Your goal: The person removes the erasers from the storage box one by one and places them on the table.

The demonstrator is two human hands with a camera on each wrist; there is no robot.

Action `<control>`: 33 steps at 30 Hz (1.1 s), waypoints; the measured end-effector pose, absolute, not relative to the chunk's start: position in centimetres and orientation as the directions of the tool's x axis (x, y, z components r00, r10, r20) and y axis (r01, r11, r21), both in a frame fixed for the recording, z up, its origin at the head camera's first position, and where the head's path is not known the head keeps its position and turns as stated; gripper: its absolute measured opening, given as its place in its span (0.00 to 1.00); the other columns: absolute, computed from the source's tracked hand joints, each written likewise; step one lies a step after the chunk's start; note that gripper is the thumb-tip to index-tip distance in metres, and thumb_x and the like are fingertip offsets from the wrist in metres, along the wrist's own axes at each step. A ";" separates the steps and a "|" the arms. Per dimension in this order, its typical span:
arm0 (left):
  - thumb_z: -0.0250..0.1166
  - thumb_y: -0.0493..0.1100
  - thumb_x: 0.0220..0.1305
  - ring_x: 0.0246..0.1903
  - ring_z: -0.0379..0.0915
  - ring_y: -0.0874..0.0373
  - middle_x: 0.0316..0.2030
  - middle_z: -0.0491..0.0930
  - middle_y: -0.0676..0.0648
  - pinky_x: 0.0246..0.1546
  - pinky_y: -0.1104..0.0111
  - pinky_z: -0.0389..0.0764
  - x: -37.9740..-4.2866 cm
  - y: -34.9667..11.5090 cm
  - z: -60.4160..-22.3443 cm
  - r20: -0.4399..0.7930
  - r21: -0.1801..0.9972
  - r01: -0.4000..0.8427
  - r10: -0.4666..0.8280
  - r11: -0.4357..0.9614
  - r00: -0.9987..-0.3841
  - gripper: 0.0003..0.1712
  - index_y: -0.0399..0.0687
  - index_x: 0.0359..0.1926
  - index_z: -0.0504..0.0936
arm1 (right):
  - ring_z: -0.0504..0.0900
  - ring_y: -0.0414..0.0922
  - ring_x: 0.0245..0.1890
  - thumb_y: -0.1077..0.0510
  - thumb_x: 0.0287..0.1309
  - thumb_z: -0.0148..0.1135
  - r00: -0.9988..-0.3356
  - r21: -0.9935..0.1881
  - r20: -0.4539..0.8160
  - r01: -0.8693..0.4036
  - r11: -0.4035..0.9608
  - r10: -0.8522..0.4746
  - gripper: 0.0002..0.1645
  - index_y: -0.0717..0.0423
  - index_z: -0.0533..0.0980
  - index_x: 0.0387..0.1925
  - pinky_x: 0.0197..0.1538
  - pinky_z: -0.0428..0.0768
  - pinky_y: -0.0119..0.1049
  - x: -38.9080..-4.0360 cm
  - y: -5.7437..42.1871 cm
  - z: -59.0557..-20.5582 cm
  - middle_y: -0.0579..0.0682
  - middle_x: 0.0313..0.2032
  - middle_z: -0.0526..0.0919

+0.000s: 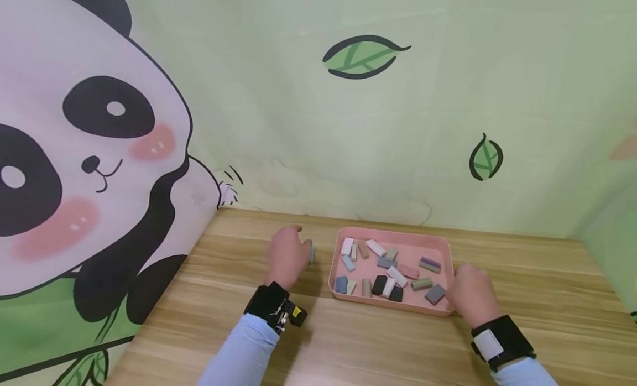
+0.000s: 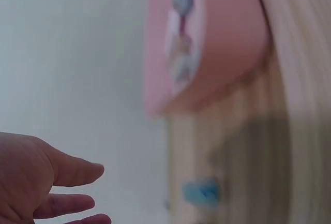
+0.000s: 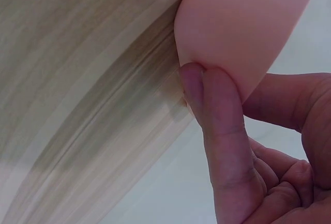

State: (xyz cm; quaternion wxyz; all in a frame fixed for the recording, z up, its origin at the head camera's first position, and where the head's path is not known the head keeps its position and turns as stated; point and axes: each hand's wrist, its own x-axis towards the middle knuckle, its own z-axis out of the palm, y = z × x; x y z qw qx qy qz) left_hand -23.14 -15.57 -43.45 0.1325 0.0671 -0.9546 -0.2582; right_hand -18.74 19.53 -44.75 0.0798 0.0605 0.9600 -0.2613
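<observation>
A pink tray (image 1: 393,307) with low walls stands on the wooden table, several small oblong blocks in white, black, blue, green and grey scattered inside it. My right hand (image 1: 474,293) pinches the tray's near right corner; in the right wrist view, thumb and fingers (image 3: 225,115) meet across the pink wall. To the tray's left, my left hand (image 1: 287,255) hovers with thumb and fingers extended and nothing between them. Beside its fingertips a small blue block (image 1: 312,255) lies on the table. The left wrist view has that blue block (image 2: 201,192) apart from the hand and blurred.
A pale green cloth backdrop (image 1: 298,126) with a large printed panda and leaves rises behind the table's (image 1: 358,347) far edge and along both sides. Each wrist wears a black strap (image 1: 502,342); the left strap carries a small black device (image 1: 297,315).
</observation>
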 end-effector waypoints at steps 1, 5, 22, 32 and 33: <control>0.63 0.47 0.57 0.45 0.77 0.48 0.47 0.81 0.41 0.43 0.57 0.78 -22.9 -14.9 -43.0 0.223 0.516 -0.042 -0.181 0.856 -0.958 0.23 0.41 0.51 0.78 | 0.75 0.49 0.26 0.66 0.50 0.61 -0.978 -0.494 -0.195 0.162 0.854 0.074 0.14 0.72 0.76 0.39 0.24 0.73 0.34 -18.8 19.6 -44.7 0.58 0.28 0.77; 0.64 0.50 0.58 0.52 0.73 0.47 0.51 0.77 0.40 0.50 0.56 0.76 -21.9 -12.0 -41.7 0.187 0.549 0.023 -0.096 0.836 -0.978 0.27 0.42 0.56 0.74 | 0.75 0.49 0.25 0.67 0.50 0.60 -0.972 -0.500 -0.225 0.179 0.847 0.072 0.13 0.72 0.76 0.39 0.24 0.72 0.34 -19.1 19.9 -44.8 0.58 0.27 0.76; 0.65 0.41 0.53 0.12 0.61 0.60 0.12 0.60 0.55 0.13 0.70 0.59 -19.8 -4.6 -45.3 -0.019 0.542 0.160 0.203 0.825 -0.979 0.21 0.37 0.48 0.76 | 0.75 0.45 0.21 0.66 0.52 0.57 -0.971 -0.538 -0.230 0.183 0.823 0.066 0.09 0.68 0.77 0.34 0.21 0.71 0.33 -18.8 19.9 -44.8 0.54 0.23 0.75; 0.72 0.37 0.45 0.16 0.65 0.58 0.16 0.65 0.53 0.17 0.69 0.64 -19.8 -4.0 -46.1 -0.112 0.569 0.083 0.177 0.818 -0.978 0.11 0.45 0.28 0.76 | 0.76 0.46 0.22 0.67 0.52 0.58 -0.978 -0.527 -0.196 0.170 0.833 0.075 0.14 0.73 0.74 0.40 0.20 0.73 0.32 -18.8 19.6 -45.2 0.57 0.26 0.77; 0.72 0.38 0.45 0.17 0.65 0.58 0.16 0.65 0.53 0.17 0.69 0.64 -19.9 -3.9 -46.2 -0.117 0.559 0.081 0.175 0.825 -0.978 0.11 0.45 0.27 0.76 | 0.76 0.46 0.23 0.67 0.53 0.59 -0.978 -0.526 -0.196 0.169 0.834 0.075 0.15 0.73 0.73 0.42 0.21 0.73 0.32 -18.9 19.6 -45.3 0.58 0.27 0.77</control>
